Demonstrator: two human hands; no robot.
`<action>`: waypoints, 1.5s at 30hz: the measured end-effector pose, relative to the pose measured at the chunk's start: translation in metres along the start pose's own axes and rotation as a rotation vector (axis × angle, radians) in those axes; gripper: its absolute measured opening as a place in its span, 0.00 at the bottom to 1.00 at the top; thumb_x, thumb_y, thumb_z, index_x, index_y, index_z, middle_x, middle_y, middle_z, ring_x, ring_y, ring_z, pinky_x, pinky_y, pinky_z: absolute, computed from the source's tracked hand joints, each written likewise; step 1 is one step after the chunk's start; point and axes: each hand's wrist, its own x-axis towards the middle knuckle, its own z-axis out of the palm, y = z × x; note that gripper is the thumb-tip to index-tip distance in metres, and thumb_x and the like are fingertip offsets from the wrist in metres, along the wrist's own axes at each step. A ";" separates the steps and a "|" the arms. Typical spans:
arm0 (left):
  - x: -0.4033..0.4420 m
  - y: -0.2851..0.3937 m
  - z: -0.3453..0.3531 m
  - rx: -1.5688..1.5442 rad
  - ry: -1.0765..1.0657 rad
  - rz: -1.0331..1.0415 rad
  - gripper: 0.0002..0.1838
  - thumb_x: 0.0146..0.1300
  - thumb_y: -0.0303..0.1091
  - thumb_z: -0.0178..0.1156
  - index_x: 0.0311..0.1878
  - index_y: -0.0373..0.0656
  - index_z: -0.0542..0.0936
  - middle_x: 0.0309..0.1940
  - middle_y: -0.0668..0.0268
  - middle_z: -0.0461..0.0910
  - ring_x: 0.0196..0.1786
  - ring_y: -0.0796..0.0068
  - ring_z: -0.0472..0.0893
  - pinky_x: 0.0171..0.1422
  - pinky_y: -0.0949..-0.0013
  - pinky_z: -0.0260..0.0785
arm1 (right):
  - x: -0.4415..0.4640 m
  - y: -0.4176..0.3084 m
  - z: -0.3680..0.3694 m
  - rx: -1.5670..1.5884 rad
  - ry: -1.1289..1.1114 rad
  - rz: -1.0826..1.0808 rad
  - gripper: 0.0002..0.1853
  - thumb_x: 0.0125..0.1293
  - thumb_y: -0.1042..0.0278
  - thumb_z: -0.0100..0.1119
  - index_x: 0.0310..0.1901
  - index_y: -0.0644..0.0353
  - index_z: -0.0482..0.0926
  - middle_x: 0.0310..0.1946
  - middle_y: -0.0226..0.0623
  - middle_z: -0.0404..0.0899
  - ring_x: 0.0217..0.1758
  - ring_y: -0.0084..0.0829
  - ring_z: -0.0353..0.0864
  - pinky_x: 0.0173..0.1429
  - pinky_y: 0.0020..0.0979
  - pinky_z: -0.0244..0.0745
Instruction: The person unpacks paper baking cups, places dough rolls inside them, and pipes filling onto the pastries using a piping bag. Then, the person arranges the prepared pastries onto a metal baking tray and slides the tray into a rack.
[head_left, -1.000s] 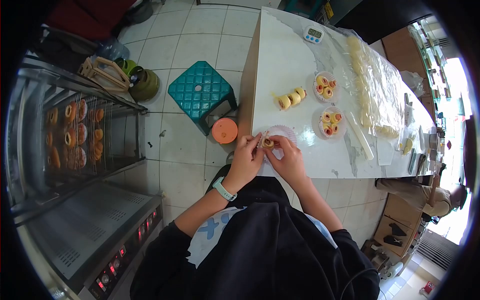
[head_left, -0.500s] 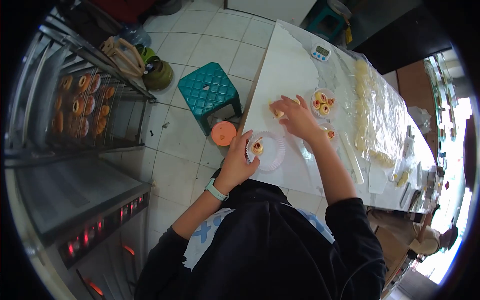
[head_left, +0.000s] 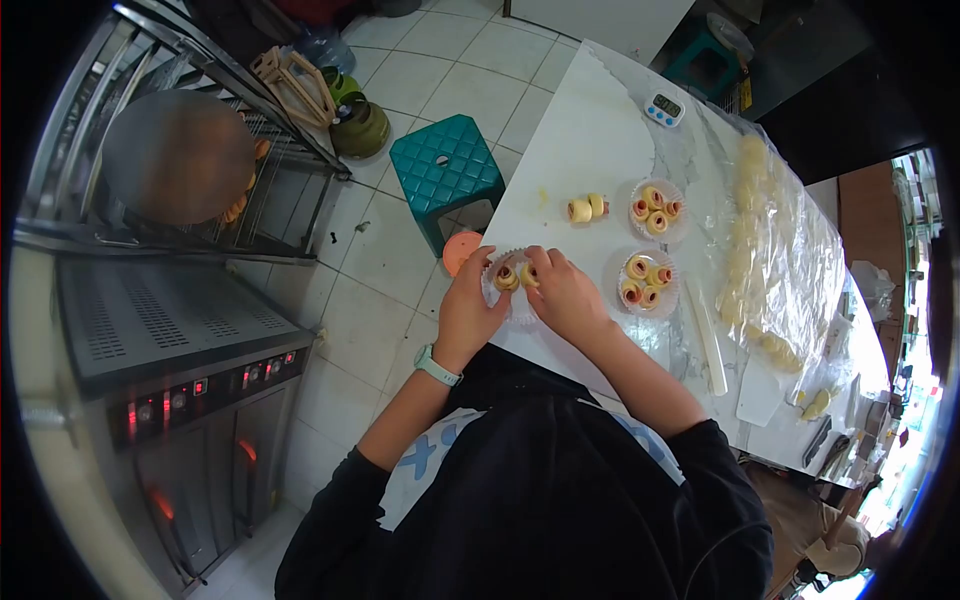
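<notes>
At the table's near left edge, my left hand (head_left: 468,312) has its fingers and thumb curled round the side of a fluted paper baking cup (head_left: 521,314). One rolled dough piece (head_left: 506,279) sits inside it, by my left thumb. My right hand (head_left: 568,300) pinches a second dough roll (head_left: 529,275) in the same cup, beside the first. Beyond my hands, a few loose dough rolls (head_left: 581,210) lie on the table. To their right stand two baking cups, an upper one (head_left: 682,228) and a lower one (head_left: 670,300), each with several filled rolls.
Plastic film (head_left: 790,260) covers rows of dough at the right of the white table (head_left: 560,150). A long white stick (head_left: 707,340) and a timer (head_left: 664,109) lie on it. Left are a green stool (head_left: 445,165), an orange lid (head_left: 460,250) and an oven (head_left: 180,330). Another person (head_left: 815,530) is at lower right.
My right hand has come from the loose dough rolls to the baking cup by my left hand, bringing a roll. The view has shifted, and a round, blurred grey shape now covers the rack.
</notes>
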 end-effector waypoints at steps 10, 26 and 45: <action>0.009 -0.006 -0.007 -0.021 -0.106 0.118 0.32 0.48 0.30 0.66 0.57 0.37 0.64 0.44 0.52 0.73 0.46 0.55 0.76 0.48 0.63 0.70 | 0.028 0.025 -0.041 -0.323 0.267 -0.050 0.24 0.51 0.70 0.62 0.52 0.55 0.71 0.51 0.40 0.73 0.55 0.40 0.73 0.62 0.43 0.63; 0.050 -0.028 -0.024 -0.030 -0.486 0.578 0.22 0.49 0.28 0.62 0.51 0.51 0.76 0.51 0.53 0.66 0.47 0.58 0.73 0.50 0.63 0.67 | -0.022 -0.032 -0.013 0.162 0.044 0.271 0.21 0.49 0.71 0.65 0.42 0.63 0.66 0.39 0.48 0.74 0.42 0.48 0.78 0.42 0.40 0.75; 0.018 -0.012 -0.014 -0.094 -0.269 0.324 0.14 0.49 0.34 0.66 0.41 0.45 0.79 0.53 0.52 0.65 0.51 0.55 0.71 0.53 0.61 0.66 | 0.043 0.086 -0.056 -0.284 0.346 -0.066 0.19 0.56 0.69 0.59 0.50 0.61 0.74 0.47 0.42 0.76 0.51 0.42 0.74 0.55 0.38 0.70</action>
